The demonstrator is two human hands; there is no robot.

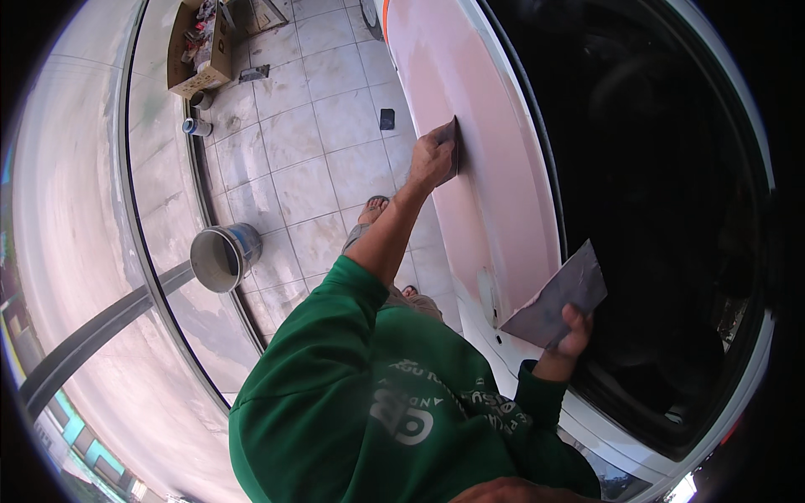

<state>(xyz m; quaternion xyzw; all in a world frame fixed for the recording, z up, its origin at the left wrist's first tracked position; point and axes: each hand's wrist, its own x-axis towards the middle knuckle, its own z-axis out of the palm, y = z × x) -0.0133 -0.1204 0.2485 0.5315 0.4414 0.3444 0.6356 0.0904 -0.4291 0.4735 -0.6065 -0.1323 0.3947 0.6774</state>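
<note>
My left hand [429,159], reaching forward, is closed on a thin dark flat piece [455,144], perhaps a putty spreader or an abrasive sheet. Its edge meets the pink-coated side panel [503,159] of a white car. Nearer my body, my right hand [575,332] grips a grey, roughly rectangular board [545,302] by its near side, thumb on top. Smears mark the board's face and its left edge looks pinkish. It is held over the border between the panel and the dark car window [646,184].
A bucket [246,241] stands on the tiled floor [298,163] to my left. Farther off are a cardboard box [220,63] of rubbish, a can [198,127] and a small black flat item [386,119]. A large pale panel [92,210] runs along the left.
</note>
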